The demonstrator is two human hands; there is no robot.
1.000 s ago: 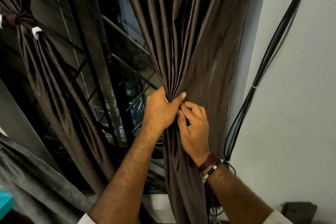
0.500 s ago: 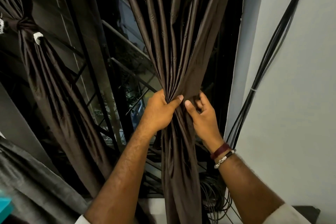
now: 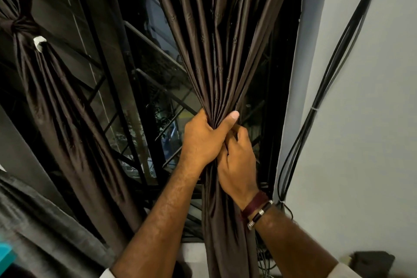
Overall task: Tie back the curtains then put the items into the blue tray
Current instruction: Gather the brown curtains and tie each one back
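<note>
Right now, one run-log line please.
stage: tying right curtain | left hand: gripping gathered folds | right hand: on fabric below | left curtain: knotted

dim indoor light, sharp centre, warped edges

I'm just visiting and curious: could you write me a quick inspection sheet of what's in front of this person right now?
Surface: pale ledge under the window, mostly hidden.
Job's things: right curtain bunched, no tie on it visible; left curtain already knotted back; blue tray, only a corner shows.
Clutter: dark object at lower right, cannot tell what.
Grippers: left hand fisted round the gathered curtain; right hand gripping it just below, wearing wrist bands.
Cables: black cables run down the wall.
Surroundings: window grille, dark outside; pale wall.
</note>
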